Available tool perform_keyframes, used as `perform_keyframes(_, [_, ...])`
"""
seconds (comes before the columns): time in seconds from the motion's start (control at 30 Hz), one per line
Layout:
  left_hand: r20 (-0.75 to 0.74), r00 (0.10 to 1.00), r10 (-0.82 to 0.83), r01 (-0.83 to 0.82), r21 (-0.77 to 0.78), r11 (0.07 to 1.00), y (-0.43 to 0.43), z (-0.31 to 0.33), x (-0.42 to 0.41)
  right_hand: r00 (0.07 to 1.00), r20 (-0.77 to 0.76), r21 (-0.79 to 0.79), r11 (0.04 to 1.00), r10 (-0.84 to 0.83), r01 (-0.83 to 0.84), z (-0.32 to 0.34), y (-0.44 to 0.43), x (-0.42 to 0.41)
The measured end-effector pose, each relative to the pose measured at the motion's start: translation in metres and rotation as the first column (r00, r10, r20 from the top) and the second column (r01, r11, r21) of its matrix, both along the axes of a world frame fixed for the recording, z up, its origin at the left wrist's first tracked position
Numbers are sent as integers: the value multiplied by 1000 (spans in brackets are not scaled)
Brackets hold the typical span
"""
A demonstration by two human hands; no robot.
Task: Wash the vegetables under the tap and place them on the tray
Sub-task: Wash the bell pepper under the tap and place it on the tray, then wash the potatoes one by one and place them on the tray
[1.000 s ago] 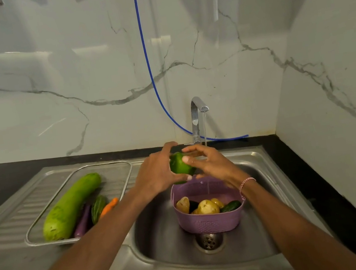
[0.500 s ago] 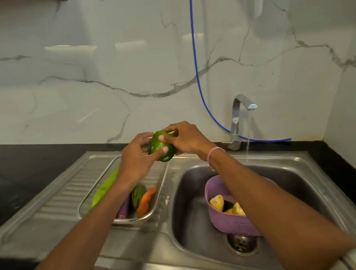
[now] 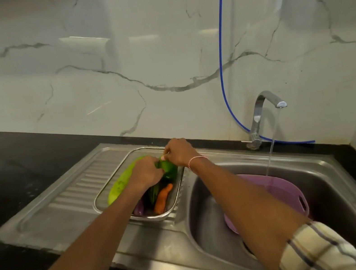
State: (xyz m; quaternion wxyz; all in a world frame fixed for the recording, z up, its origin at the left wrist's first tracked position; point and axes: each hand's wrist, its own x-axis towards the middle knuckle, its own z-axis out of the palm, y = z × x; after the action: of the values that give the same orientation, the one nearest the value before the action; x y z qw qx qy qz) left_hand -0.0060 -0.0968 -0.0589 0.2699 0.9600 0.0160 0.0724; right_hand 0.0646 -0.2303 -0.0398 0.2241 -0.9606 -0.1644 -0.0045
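Fingers: left hand (image 3: 144, 173) and right hand (image 3: 179, 152) both grip green pepper (image 3: 169, 170) over tray (image 3: 176, 204).
Risk: probably wet, it could slip and roll out.

The sink (image 3: 208, 222) is stainless steel brushed to a dull sheen, and its draining board (image 3: 79, 188) is pressed into fine ribs. On that board the tray (image 3: 158, 218) is metal too, with a brighter, polished rim. Behind the sink, the tap (image 3: 260, 106) is mirror-bright chrome, the wall (image 3: 110, 51) is glossy white stone with grey veins, and the hose (image 3: 221, 55) is smooth blue plastic. Left of the sink, the worktop (image 3: 10, 159) is black, faintly speckled and less shiny. In the sink's basin, the basket (image 3: 284, 190) is matt lilac plastic, perforated. The green pepper (image 3: 168, 168) has a waxy, glossy skin, the gourd (image 3: 119, 185) is paler and duller, and the carrot (image 3: 163, 197) is smooth. Over the sink's front edge, the sleeve (image 3: 316, 253) is woven checked cloth.
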Motion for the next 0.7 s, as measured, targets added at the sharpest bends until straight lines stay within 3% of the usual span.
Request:
perform_keyframes(0.1, [102, 995, 7, -20, 131, 991, -5, 6, -4, 995, 96, 48, 998, 31, -36, 5, -9, -13])
perform_keyframes(0.23, [323, 943, -85, 88, 5, 996, -33, 11, -16, 982, 180, 265, 964, -48, -1, 10, -63, -34])
perform_keyframes(0.37, [427, 866, -260, 303, -36, 952, -89, 0, -23, 975, 124, 322, 937, -184, 136, -4, -153, -61])
perform_keyframes(0.43, [387, 851, -356, 399, -33, 916, -122, -10, -22, 964, 71, 307, 925, -258, 225, -16, -197, -76])
perform_keyframes(0.53, [198, 898, -393, 427, -179, 886, -168, -38, -15, 941, -8, 249, 911, -338, 329, -38, -252, -91])
perform_keyframes(0.6, [69, 916, -396, 401, -219, 889, -189, -62, -6, 936, -89, 144, 926, -340, 350, -53, -273, -94])
perform_keyframes(0.7, [-49, 917, -396, 386, -140, 912, -218, -87, 6, 923, -217, -99, 948, -317, 302, -86, -297, -84])
